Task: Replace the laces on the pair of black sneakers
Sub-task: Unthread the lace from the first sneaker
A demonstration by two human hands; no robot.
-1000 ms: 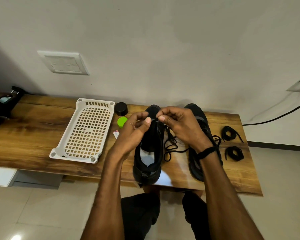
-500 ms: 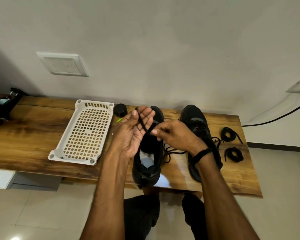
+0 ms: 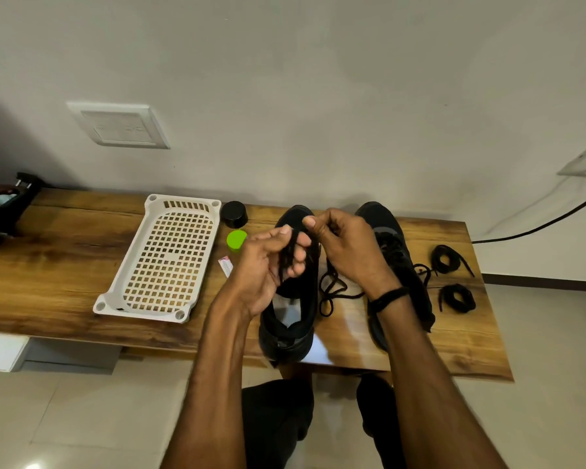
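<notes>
Two black sneakers stand side by side on the wooden bench, toes to the wall. The left sneaker has an open, unlaced throat. The right sneaker is partly hidden by my right wrist. My left hand holds coils of a black lace wound round its fingers above the left sneaker. My right hand pinches the same lace near the left fingertips. The lace's loose part lies between the sneakers. Two coiled black laces lie right of the right sneaker.
A white perforated plastic tray lies on the bench left of the sneakers. A black round lid, a green round cap and a small packet sit between tray and sneakers. A black cable runs along the wall at right.
My left hand's fingers, open half a second ago, have curled round the lace. My right hand has risen to the left fingertips, and more lace is wound on the left hand.
</notes>
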